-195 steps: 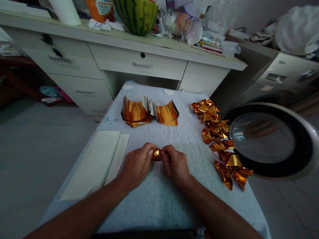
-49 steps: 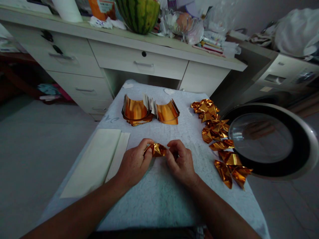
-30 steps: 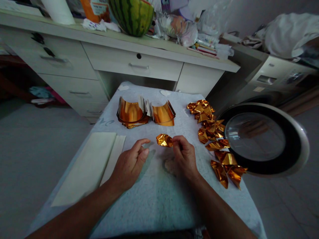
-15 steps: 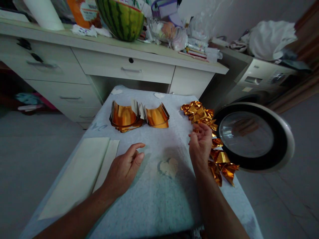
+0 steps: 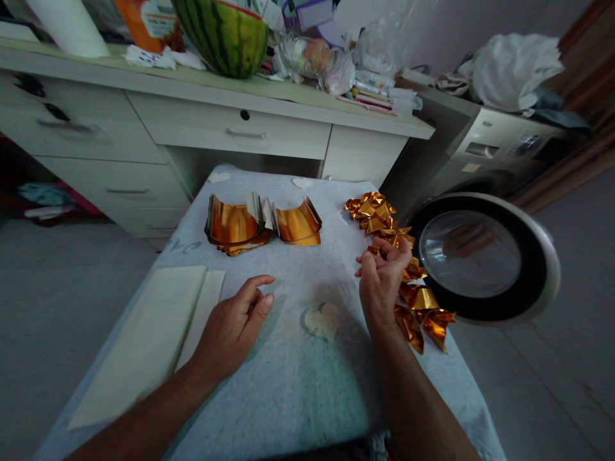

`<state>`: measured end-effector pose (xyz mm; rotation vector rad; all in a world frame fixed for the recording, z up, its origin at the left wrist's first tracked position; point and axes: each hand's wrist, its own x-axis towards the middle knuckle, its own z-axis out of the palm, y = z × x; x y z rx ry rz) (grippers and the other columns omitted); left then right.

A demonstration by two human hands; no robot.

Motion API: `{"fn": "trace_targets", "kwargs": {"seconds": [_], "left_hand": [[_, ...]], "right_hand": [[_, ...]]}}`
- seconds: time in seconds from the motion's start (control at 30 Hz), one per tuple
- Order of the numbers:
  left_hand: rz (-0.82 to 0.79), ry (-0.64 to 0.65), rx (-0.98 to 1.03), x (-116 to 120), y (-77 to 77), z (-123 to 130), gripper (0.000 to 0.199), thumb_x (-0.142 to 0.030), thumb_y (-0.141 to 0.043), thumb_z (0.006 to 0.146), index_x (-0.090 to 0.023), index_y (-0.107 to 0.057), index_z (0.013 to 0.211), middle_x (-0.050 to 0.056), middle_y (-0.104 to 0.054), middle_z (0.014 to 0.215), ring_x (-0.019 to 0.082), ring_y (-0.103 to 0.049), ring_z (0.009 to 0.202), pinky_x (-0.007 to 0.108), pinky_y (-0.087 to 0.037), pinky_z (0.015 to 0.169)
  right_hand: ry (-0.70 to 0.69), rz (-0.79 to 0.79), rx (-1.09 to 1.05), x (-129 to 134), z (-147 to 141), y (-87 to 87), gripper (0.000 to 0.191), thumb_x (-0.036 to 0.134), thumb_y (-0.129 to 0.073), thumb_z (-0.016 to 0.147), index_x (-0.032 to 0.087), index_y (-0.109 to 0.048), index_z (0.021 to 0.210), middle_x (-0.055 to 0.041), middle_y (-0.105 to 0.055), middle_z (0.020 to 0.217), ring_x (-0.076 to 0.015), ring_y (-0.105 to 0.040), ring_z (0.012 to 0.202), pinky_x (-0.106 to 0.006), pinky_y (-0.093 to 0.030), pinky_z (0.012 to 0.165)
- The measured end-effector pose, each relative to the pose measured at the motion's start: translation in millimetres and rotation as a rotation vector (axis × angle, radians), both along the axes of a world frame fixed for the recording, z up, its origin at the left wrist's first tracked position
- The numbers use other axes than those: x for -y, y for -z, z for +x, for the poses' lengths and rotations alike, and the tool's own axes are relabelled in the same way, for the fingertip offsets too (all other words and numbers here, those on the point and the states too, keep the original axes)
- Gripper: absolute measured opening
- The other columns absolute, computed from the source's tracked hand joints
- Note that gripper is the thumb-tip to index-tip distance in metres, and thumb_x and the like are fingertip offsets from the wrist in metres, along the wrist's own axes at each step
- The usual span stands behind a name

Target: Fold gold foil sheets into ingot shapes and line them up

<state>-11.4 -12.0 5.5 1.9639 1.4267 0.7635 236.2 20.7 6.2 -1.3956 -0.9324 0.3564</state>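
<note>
My left hand (image 5: 235,326) hovers over or rests on the cloth-covered table (image 5: 298,384), thumb and forefinger apart, with nothing between them. My right hand (image 5: 384,278) is at the row of folded gold foil pieces (image 5: 372,208), its fingers loosely curled and apart, and no held object shows. Some of the foil lies hidden behind that hand. Two curved stacks of gold foil sheets, the left one (image 5: 234,222) and the right one (image 5: 298,224), stand side by side at the back of the table. White folded paper (image 5: 144,339) lies left of my left hand.
Behind the table runs a white drawer counter (image 5: 240,131) carrying a cut watermelon (image 5: 225,38), plastic bags and a paper roll (image 5: 70,29). At the right, a washing machine's open round door (image 5: 480,256) stands close to the table's edge.
The whole view has shifted slightly. My right hand has turned a little and its fingers have spread beside the foil pieces. My left hand keeps nearly the same pose.
</note>
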Motion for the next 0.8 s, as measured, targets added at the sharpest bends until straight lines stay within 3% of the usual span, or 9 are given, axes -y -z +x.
{"fn": "trace_targets", "kwargs": {"seconds": [0.17, 0.33, 0.5, 0.67, 0.8], "left_hand": [[0.011, -0.004, -0.007, -1, -0.5, -1, 0.032, -0.043, -0.039, 0.098, -0.023, -0.053, 0.119, -0.008, -0.052, 0.061, 0.014, -0.056, 0.054, 0.026, -0.041, 0.056], [0.030, 0.014, -0.030, -2, 1.0, -1, 0.026, -0.039, -0.044, 0.096, -0.022, -0.060, 0.109, -0.006, -0.060, 0.065, 0.014, -0.060, 0.059, 0.026, -0.043, 0.059], [0.042, 0.096, -0.072, -3, 4.8, 0, 0.023, -0.031, -0.043, 0.096, -0.022, -0.064, 0.097, 0.000, -0.071, 0.086, 0.016, -0.067, 0.078, 0.028, -0.048, 0.072], [0.014, 0.187, -0.184, -4, 9.2, 3, 0.022, -0.026, -0.042, 0.094, -0.021, -0.063, 0.095, 0.000, -0.070, 0.084, 0.018, -0.067, 0.078, 0.029, -0.047, 0.072], [0.001, 0.218, -0.224, -4, 11.5, 4, 0.021, -0.023, -0.041, 0.094, -0.022, -0.062, 0.093, 0.001, -0.070, 0.083, 0.018, -0.066, 0.078, 0.029, -0.046, 0.072]], "right_hand": [[-0.170, -0.050, 0.127, 6, -14, 5.1, 0.046, 0.020, -0.053, 0.083, 0.022, -0.043, 0.127, -0.0030, -0.061, 0.100, -0.0104, -0.055, 0.065, -0.024, -0.046, 0.055], [-0.367, -0.164, 0.288, 14, -28, 10.6, 0.024, 0.018, -0.050, 0.084, 0.018, -0.059, 0.107, -0.0010, -0.066, 0.081, -0.0133, -0.061, 0.069, -0.025, -0.048, 0.064], [-0.485, -0.261, 0.375, 14, -35, 17.7, 0.024, 0.016, -0.049, 0.084, 0.019, -0.062, 0.104, -0.0017, -0.067, 0.083, -0.0150, -0.063, 0.072, -0.027, -0.049, 0.067], [-0.527, -0.303, 0.563, 9, -36, 22.1, 0.022, 0.012, -0.049, 0.084, 0.017, -0.064, 0.099, -0.0052, -0.066, 0.088, -0.0179, -0.061, 0.080, -0.031, -0.050, 0.075], [-0.603, -0.323, 0.762, 2, -39, 14.2, 0.019, 0.011, -0.055, 0.085, 0.016, -0.067, 0.098, -0.0086, -0.065, 0.097, -0.0218, -0.058, 0.095, -0.036, -0.047, 0.088]]}}
